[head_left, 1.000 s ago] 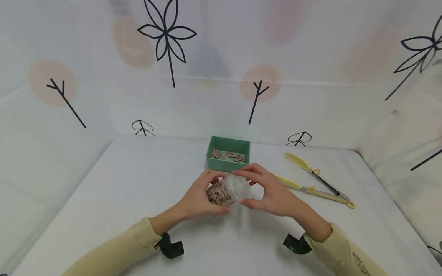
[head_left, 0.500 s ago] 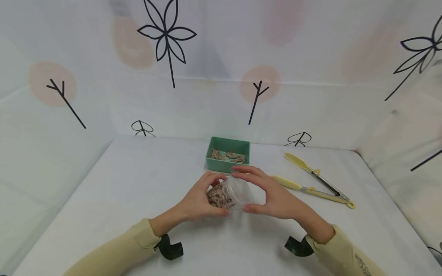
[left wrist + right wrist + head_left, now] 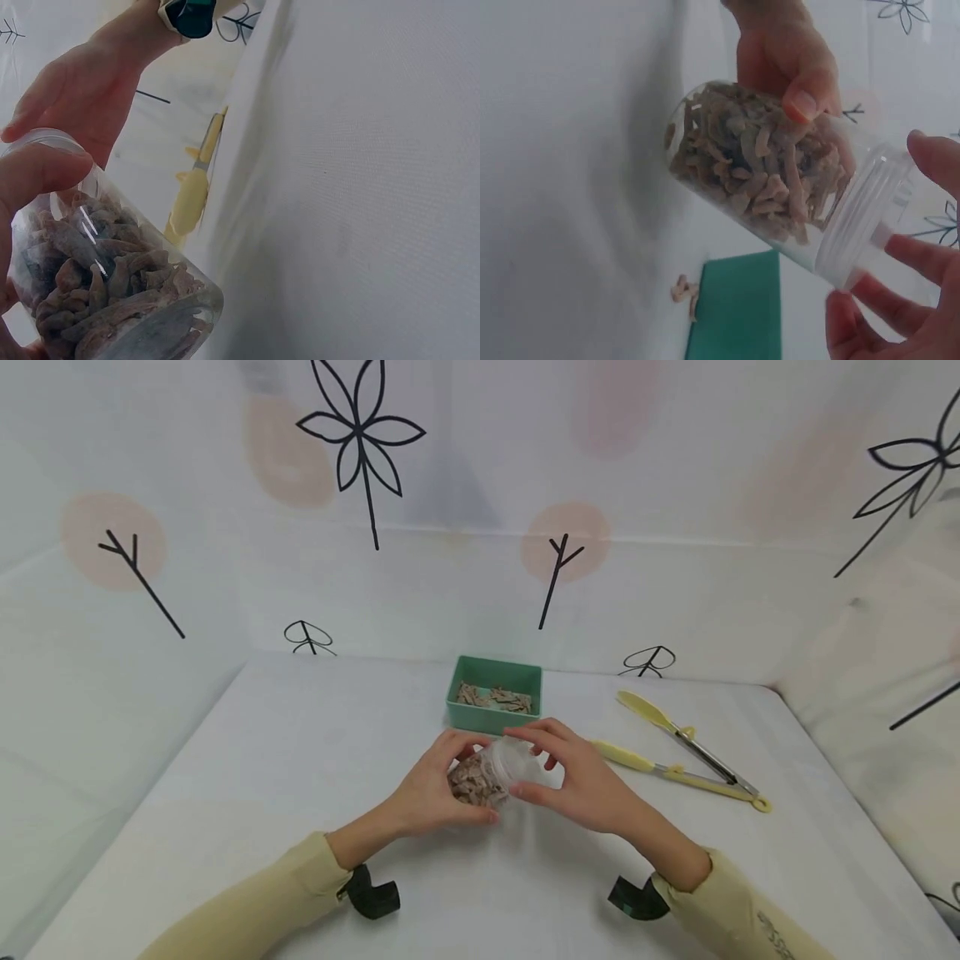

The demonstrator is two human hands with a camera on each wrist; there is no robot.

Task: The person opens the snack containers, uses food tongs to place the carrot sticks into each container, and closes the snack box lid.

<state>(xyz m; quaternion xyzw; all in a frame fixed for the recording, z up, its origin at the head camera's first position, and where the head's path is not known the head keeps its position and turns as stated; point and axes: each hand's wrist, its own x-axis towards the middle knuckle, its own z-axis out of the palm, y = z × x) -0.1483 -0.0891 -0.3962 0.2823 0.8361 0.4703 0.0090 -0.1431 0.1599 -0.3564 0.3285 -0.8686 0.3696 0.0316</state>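
Note:
A clear plastic jar (image 3: pixel 478 781) full of brownish, shrivelled dried strips is held tilted over the table, its mouth end up and to the right. My left hand (image 3: pixel 431 789) grips the jar's body, thumb in front and fingers behind. At the mouth end sits a clear ridged lid (image 3: pixel 866 214). Thumb and fingertips of my right hand (image 3: pixel 588 781) are curled round this lid from opposite sides. Through the jar wall in the left wrist view, the dried strips (image 3: pixel 112 277) lie packed toward the base.
Just behind the jar stands a green rectangular box (image 3: pixel 487 721) with similar dried pieces (image 3: pixel 512 700) inside. To the right lie spread yellow-tipped tongs (image 3: pixel 705 756) with metal arms. White patterned cloth (image 3: pixel 450 593) hangs behind the white-covered table (image 3: pixel 315 735).
The right hand's fingers spread away from the lid half a second ago, then came back in round it, with the wrist shifting left. The left hand and jar stay nearly still.

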